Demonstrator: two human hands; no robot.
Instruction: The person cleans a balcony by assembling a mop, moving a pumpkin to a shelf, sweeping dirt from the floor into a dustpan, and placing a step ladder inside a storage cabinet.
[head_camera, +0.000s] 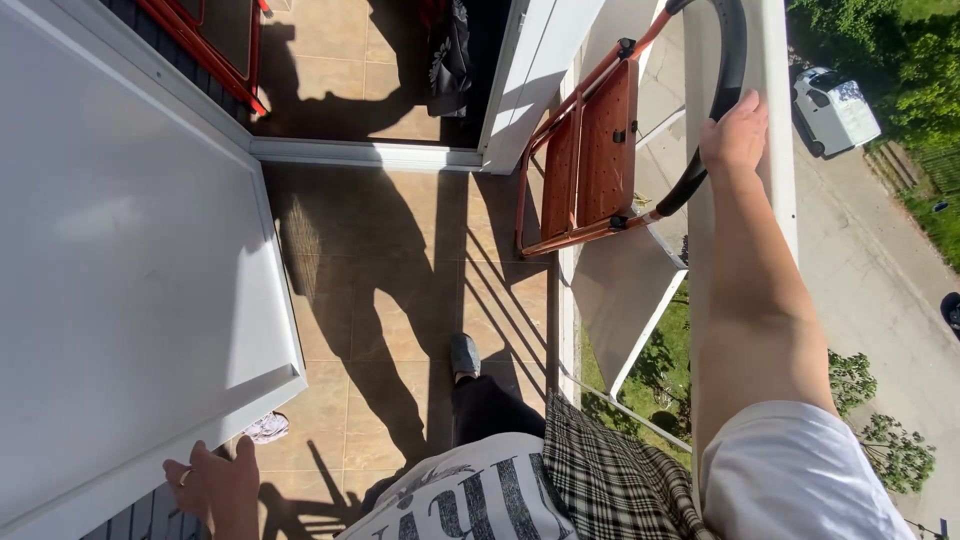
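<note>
Far left: large white panel (120, 260), flat, fills the left third of view, edge running diagonally down to its near corner. Left hand (215, 485) sits at the bottom edge of that panel, fingers curled up against the underside/rim, touching it; ring visible on 1 finger. Can't tell how firm the grip is.

Below the panel corner: small pale cloth (266, 427) on the tan tiled floor (400, 300), just beside the panel edge. Strong shadows across the tiles.

Centre: 1 foot in a grey shoe (464, 355) on the tiles, dark trouser leg above it. Checked fabric (610, 480) hangs at the bottom centre, next to a printed white shirt.

Centre-right: red folding step ladder (590, 150), folded, tilted, leaning against the balcony edge by the white railing post (775, 120). Black curved handle bar (725, 90) at its top.

Right: right hand (735, 135), arm extended, fingers wrapped over the black bar, clamped on it, where it meets the post.

Far right, well below: road, white van (835, 110), trees.
</note>
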